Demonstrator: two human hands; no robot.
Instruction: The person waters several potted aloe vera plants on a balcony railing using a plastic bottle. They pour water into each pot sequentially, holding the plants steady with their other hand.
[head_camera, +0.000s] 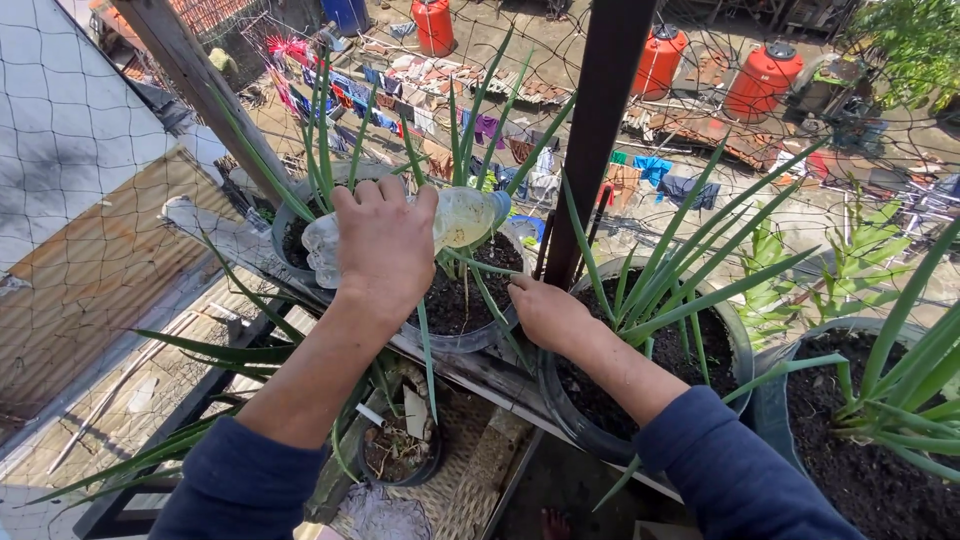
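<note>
Left hand (385, 245) clenched, raised; right hand (545, 312) curled, lower.

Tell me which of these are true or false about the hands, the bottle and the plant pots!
1. The left hand holds a clear plastic bottle tipped on its side over a pot of dark soil. True.
2. The right hand holds a second bottle. False: it holds nothing and rests at the rim of the next pot.
3. The plants have long, thin green leaves. True.
4. The barrels down below are blue. False: they are red-orange.
5. Both sleeves are dark blue. True.
</note>
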